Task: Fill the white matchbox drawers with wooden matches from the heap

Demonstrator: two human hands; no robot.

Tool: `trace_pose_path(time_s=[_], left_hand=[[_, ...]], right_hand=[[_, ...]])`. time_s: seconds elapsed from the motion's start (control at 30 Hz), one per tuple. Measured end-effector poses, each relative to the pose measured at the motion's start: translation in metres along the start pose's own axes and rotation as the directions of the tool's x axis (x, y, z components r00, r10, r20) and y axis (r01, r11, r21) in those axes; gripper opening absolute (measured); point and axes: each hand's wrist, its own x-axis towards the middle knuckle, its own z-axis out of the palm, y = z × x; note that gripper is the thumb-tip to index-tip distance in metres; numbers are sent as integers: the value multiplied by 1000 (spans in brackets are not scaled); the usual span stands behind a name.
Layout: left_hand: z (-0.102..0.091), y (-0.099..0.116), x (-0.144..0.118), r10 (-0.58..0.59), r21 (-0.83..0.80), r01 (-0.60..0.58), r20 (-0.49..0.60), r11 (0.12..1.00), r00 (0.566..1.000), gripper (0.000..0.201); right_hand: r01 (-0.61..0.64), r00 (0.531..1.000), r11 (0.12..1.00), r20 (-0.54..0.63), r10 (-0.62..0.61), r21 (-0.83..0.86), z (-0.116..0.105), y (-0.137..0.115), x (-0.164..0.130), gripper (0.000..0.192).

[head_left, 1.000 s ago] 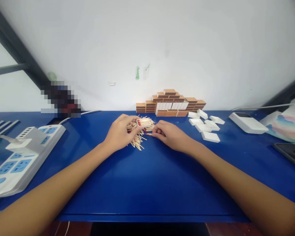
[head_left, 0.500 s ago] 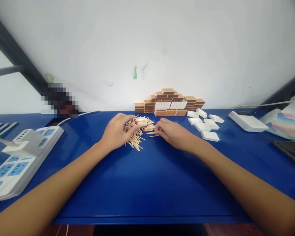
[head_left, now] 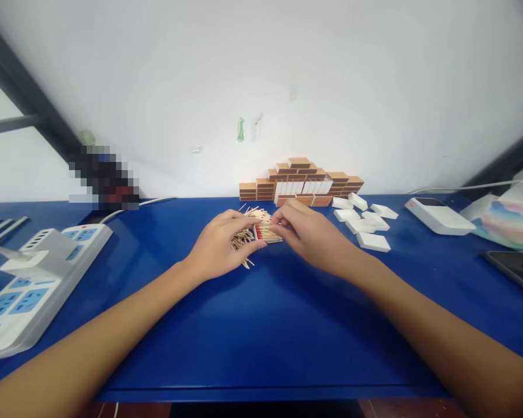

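A small white matchbox tray [head_left: 268, 233] filled with red-tipped matches rests on the blue table [head_left: 261, 325], held between both hands. My left hand [head_left: 220, 247] grips its left end over a loose pile of matches [head_left: 244, 238]. My right hand [head_left: 307, 232] has its fingertips on the tray's right end and top. Behind them stands a stack of brown matchbox sleeves [head_left: 300, 181] against the wall. Several empty white trays [head_left: 366, 223] lie to the right of my right hand.
A white power strip with blue sockets [head_left: 30, 278] lies at the left, a cable running from it. A white device [head_left: 438, 216], coloured paper [head_left: 512, 223] and a dark phone [head_left: 516, 270] sit at the right. The table's front edge runs close to me.
The tray has come down from above the pile to the table between my hands. My right hand moved from a loose match on the table onto the tray.
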Motion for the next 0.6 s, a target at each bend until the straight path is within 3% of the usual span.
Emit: trace_pose_path(time_s=[0.17,0.33,0.6], left_hand=[[0,0,1,3,2,-3,10,1000,1000,37],[-2,-1,1,-6,-12,6,-2,1000,1000,36],[1,-1,0,9,-13,-9,19,1000,1000,37]], right_hand=[[52,999,997,12,-52,-58,-1,-1,-3,10],[27,998,997,64,-23,-70,-7,-1,-3,11],[38,999,997,40,-35,-64,-1,0,-2,10]])
